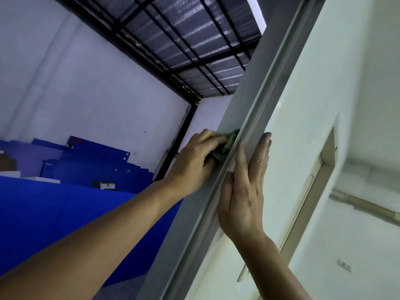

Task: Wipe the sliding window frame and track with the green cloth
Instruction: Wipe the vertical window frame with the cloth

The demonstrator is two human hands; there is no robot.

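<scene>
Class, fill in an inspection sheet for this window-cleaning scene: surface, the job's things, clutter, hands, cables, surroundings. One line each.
Surface: grey window frame runs diagonally up the picture, with a lighter track edge beside it.
Job's things: green cloth, bunched, pressed against the frame.
Clutter: blue panels stacked outside, below the white wall.
Hands: left hand grips the cloth on the frame; right hand lies flat, fingers straight, against the track edge.
Cables: nothing seen.
Surroundings: black metal roof grid overhead outside; white inner wall with a recessed doorway and a wall socket on the right.
</scene>
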